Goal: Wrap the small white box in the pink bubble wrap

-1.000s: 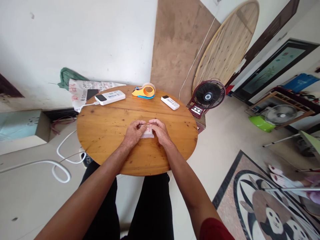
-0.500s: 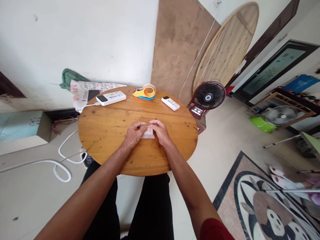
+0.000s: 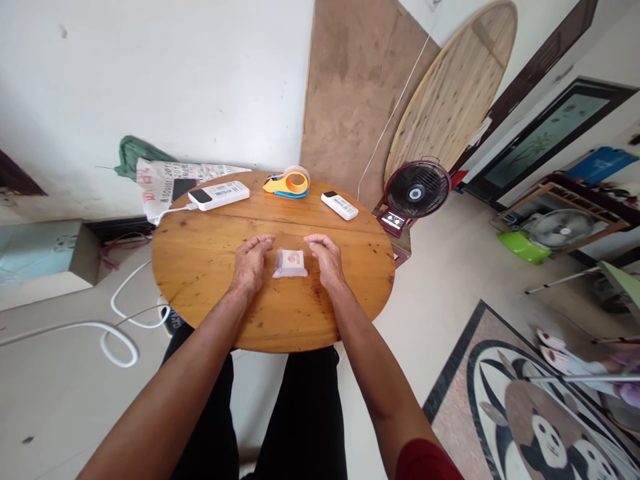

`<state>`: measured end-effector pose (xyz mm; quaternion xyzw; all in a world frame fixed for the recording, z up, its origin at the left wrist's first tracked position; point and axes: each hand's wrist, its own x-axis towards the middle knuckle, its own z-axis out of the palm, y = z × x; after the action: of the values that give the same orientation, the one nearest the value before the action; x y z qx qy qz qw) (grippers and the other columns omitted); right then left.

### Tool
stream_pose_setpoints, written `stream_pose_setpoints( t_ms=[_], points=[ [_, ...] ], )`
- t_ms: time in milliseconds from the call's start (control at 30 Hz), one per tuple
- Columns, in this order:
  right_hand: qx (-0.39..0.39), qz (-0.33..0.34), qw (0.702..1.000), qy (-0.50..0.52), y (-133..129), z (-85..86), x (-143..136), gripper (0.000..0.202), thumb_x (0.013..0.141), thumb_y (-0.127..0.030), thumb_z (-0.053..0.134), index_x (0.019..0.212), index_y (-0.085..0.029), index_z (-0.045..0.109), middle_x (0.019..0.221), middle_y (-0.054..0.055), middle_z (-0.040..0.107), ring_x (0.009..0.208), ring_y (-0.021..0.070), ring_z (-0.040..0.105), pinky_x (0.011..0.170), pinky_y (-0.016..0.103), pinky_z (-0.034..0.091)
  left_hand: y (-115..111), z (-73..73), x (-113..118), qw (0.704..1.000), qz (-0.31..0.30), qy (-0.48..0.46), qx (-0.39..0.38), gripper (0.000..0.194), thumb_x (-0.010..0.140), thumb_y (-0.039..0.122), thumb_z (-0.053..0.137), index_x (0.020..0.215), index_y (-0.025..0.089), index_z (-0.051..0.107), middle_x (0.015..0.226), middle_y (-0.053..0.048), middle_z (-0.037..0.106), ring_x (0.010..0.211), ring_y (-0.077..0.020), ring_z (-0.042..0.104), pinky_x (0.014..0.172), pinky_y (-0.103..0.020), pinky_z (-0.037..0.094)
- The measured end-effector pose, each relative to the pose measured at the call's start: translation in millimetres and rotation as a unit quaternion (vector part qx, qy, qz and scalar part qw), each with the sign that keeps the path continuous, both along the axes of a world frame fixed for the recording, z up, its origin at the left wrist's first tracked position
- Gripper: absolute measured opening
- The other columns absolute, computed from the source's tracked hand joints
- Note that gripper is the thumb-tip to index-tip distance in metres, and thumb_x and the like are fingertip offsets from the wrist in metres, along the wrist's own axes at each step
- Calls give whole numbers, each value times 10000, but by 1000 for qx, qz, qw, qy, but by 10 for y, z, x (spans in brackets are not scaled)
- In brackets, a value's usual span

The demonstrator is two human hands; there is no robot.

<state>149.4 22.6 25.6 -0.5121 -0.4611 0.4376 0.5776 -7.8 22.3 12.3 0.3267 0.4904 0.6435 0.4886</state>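
Note:
A small package (image 3: 291,263) in clear wrap, pale with a red print on top, lies on the round wooden table (image 3: 200,253). On its left, a little apart from it, is my left hand (image 3: 251,261), fingers loosely curved and holding nothing. My right hand (image 3: 326,259) rests to the right of the package, thumb and fingers apart, also with nothing in it. Toward the table's far edge stands an orange and blue tape dispenser (image 3: 287,183) with a roll of tape.
A white power bank (image 3: 220,195) with a plugged-in white cable (image 3: 120,300) lies at the back left of the table. A smaller white device (image 3: 340,205) lies at the back right. Past the right edge stands a dark fan (image 3: 418,190). Behind, a large round wooden board (image 3: 455,87) leans on the wall.
Both hands have let go of the wrapped package and moved apart, one to each side. The package stays on the table, now in full view.

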Motion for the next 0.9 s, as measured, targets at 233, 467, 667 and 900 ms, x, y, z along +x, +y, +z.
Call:
stream_pose_setpoints(
  t_ms=[233,467,667,900],
  points=[
    [57,51,997,22,-5,-10,-16,76,650,-245,644,706,-200,667,918,14,715,964,185,629,890,307,455,18,-23,-48,1000,10,-24,-4,189,579,298,685,725,178,688,784,-29,657,710,-123,564,552,-223,359],
    [60,62,996,27,-14,-2,-22,63,660,-242,671,707,-203,683,900,5,711,948,173,634,909,310,452,11,-1,-46,1000,10,-29,-5,198,565,288,687,727,174,691,759,-17,644,674,-114,554,541,-224,345],
    [53,71,996,9,-21,3,-20,80,658,-248,662,726,-208,677,950,13,708,976,182,629,919,323,452,11,-3,-50,1000,7,-27,-11,215,562,293,686,736,167,684,727,-10,630,659,-110,546,544,-224,345],
    [45,94,995,-2,-25,0,-15,96,642,-211,628,722,-213,681,1005,12,698,1002,183,618,898,311,460,-6,24,-44,999,6,-30,-11,212,554,285,691,727,164,681,705,-6,629,646,-111,545,542,-225,343]
  ],
)
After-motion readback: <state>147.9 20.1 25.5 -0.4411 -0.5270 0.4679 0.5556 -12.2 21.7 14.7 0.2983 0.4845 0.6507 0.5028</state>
